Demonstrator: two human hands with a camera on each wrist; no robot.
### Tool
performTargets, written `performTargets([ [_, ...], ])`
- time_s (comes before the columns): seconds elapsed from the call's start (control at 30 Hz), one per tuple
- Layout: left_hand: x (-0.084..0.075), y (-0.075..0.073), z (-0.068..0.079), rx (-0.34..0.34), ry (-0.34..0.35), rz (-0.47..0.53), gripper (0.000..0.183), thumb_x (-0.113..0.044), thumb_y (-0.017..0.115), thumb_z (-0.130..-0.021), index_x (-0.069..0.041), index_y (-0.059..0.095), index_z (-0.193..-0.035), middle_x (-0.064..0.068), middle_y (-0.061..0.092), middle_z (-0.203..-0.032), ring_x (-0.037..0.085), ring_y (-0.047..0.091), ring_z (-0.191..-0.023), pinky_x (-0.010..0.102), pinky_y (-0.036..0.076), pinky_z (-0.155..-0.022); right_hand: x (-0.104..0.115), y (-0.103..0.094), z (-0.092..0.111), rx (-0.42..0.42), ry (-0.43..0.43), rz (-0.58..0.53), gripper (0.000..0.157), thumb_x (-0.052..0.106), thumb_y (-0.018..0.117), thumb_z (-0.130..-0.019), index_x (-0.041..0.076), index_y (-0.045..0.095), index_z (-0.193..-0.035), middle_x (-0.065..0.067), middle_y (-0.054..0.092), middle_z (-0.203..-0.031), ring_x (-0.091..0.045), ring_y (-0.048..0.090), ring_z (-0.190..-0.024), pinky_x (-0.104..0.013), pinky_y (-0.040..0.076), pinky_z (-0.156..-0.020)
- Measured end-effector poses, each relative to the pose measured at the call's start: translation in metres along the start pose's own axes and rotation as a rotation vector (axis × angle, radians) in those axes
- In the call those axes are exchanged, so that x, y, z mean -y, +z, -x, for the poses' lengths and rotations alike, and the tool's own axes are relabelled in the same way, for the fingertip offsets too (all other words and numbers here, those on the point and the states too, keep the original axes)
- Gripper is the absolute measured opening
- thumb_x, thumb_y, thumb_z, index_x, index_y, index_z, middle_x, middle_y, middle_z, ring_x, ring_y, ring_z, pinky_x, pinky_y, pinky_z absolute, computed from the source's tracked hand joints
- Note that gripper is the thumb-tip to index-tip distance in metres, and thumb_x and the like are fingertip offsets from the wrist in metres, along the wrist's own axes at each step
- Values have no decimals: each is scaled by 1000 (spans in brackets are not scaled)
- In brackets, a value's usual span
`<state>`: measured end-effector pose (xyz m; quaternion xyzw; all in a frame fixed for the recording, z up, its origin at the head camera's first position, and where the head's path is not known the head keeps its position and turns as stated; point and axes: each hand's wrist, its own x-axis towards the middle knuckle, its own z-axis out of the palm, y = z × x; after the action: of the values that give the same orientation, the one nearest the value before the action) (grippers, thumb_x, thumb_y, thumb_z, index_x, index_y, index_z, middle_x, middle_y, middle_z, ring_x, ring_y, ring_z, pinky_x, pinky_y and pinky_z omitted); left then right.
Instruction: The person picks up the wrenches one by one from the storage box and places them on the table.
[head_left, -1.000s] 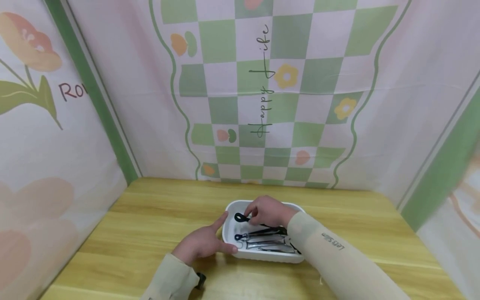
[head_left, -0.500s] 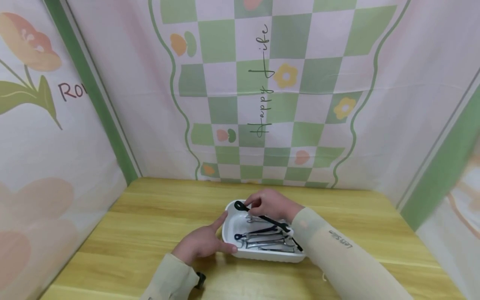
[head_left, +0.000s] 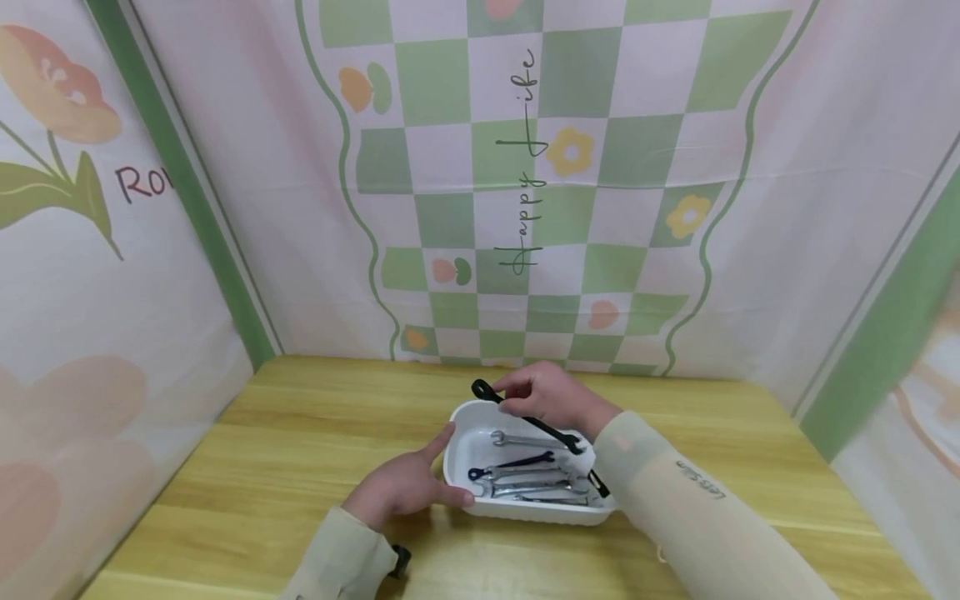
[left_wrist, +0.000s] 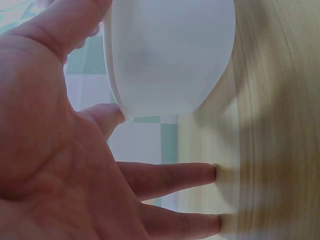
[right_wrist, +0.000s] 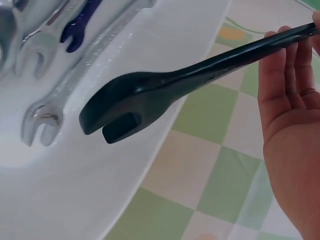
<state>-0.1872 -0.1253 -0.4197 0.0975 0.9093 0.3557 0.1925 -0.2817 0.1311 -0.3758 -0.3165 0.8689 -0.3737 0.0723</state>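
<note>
My right hand (head_left: pixel 551 398) pinches a black combination wrench (head_left: pixel 536 425) near its ring end, above the back rim of a white plastic bin (head_left: pixel 459 454). The wrench tilts with its open jaw lower, over the bin, as the right wrist view shows up close. At the bin's left end, my left hand (head_left: pixel 405 483) steadies the rim with outstretched thumb and index finger. Two other fingers of it reach straight down to the table in the left wrist view. Inside the bin lie several silver wrenches (head_left: pixel 525 442) and a dark blue wrench (head_left: pixel 517 463).
The bin stands on a wood-grain table (head_left: pixel 330 425). Behind it hangs a printed cloth (head_left: pixel 502 217) with green checks, and another flowered cloth (head_left: pixel 97 333) borders the left side. Another black piece (head_left: pixel 597 483) sits at the bin's right end, partly hidden by the right sleeve.
My right hand has lifted the black wrench up out of the bin and toward the back. A silver wrench beneath is now uncovered. The left hand stays in place.
</note>
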Motion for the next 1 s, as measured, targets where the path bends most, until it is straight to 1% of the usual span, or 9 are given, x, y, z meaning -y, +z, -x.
performTargets([
  [0.1, 1, 0, -1, -1, 0, -1, 119, -58, 83, -71, -25, 14, -162, 26, 52, -140, 44, 53, -120, 66, 37, -98, 5, -4, 1, -11, 10, -1, 27, 19, 76, -89, 13, 75, -116, 7, 73, -99, -13, 65, -89, -34, 54, -77],
  [0.23, 1, 0, -1, -1, -1, -1, 119, -58, 84, -71, -25, 15, -162, 26, 52, -140, 44, 53, -120, 66, 38, -98, 10, -9, 3, -26, -5, 25, 26, 17, 76, -89, 12, 76, -115, 7, 72, -96, -13, 64, -86, -33, 54, -75],
  [0.4, 0, 0, 0, 1, -4, 0, 118, -57, 84, -71, -26, 15, -162, 26, 52, -140, 44, 53, -120, 65, 38, -98, 17, -17, 6, -44, 15, 52, 27, 18, 76, -89, 13, 76, -116, 7, 71, -92, -14, 63, -84, -34, 54, -73],
  [0.57, 0, 0, 0, 7, -19, 2, 117, -58, 83, -71, -27, 15, -162, 25, 50, -142, 44, 51, -122, 65, 37, -99, 20, -26, 8, -62, 23, 76, 30, 18, 75, -90, 13, 74, -120, 7, 70, -93, -14, 63, -86, -34, 54, -75],
  [0.8, 1, 0, 0, -6, 1, -19, 118, -58, 83, -71, -26, 14, -162, 27, 53, -138, 44, 53, -120, 64, 38, -98, 23, -41, 14, -84, -3, 111, 35, 18, 75, -90, 9, 72, -124, 4, 72, -98, -13, 65, -89, -35, 54, -79],
  [1.0, 0, 1, 1, -13, 1, -20, 118, -58, 83, -71, -26, 15, -162, 27, 51, -141, 47, 49, -125, 65, 36, -100, 23, -57, 23, -108, 40, 167, 36, 23, 73, -92, 10, 71, -126, 2, 70, -100, -16, 63, -89, -38, 54, -79],
])
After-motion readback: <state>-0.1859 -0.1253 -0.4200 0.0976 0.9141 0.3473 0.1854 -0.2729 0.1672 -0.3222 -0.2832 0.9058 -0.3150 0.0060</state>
